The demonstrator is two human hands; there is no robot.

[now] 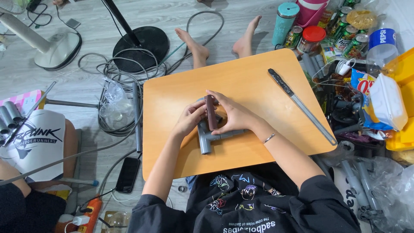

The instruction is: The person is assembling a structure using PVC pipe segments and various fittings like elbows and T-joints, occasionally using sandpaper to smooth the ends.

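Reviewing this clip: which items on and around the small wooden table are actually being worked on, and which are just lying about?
In hand:
- grey plastic pipe T-fitting on the wooden table
- dark brown cylinder, held by left hand and right hand

Lying about:
- long metal saw blade
- black phone
- tangled grey cables
- teal tumbler
- drink cans

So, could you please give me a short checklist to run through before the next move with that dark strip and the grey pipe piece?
1. Dark brown strip held: ok, the left hand and right hand pinch it upright between them.
2. Grey pipe fitting steady on the wooden table: ok, it lies flat under the hands.
3. Strip seated against the fitting: cannot tell, the fingers hide the contact.
4. Long knife away from the hands: ok, it lies off to the right hand's side.
5. Table edge clearance: ok, the fitting sits well inside the edges.
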